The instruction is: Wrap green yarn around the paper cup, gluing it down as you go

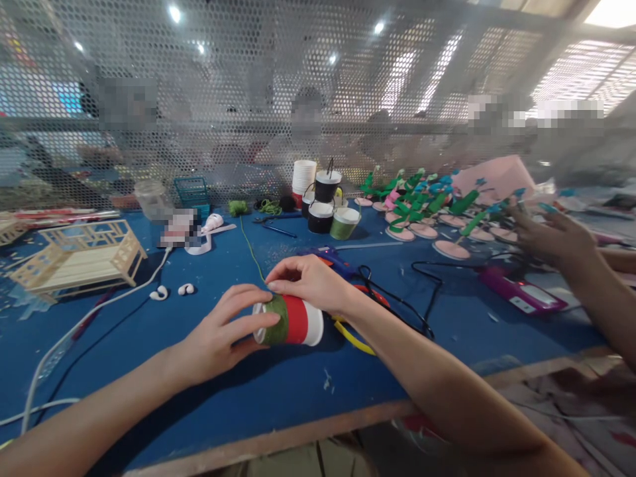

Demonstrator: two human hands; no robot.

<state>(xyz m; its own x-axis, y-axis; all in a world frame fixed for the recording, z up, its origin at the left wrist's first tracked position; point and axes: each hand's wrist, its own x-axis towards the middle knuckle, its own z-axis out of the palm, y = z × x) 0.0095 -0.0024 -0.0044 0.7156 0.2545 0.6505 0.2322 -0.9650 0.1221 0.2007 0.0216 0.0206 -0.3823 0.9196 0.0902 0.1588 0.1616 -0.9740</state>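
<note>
A red and white paper cup [298,321] lies on its side on the blue table [199,391], its base end wound with green yarn [275,319]. My left hand [226,334] grips that base end, fingers curled round it. Above the cup, my right hand [308,281] pinches the green yarn strand against the cup's top side. The strand runs back across the table to a green yarn ball [238,207]. A blue glue gun [334,260] lies just behind my right hand.
Small yarn-wrapped cup buckets [332,212] and stacked paper cups [303,177] stand at the back centre. A wooden stick bench [82,258] sits left. Pink discs with green paper flowers [422,212] fill the back right, where another person's hand [551,235] reaches. Cables and white earbuds [171,290] lie around.
</note>
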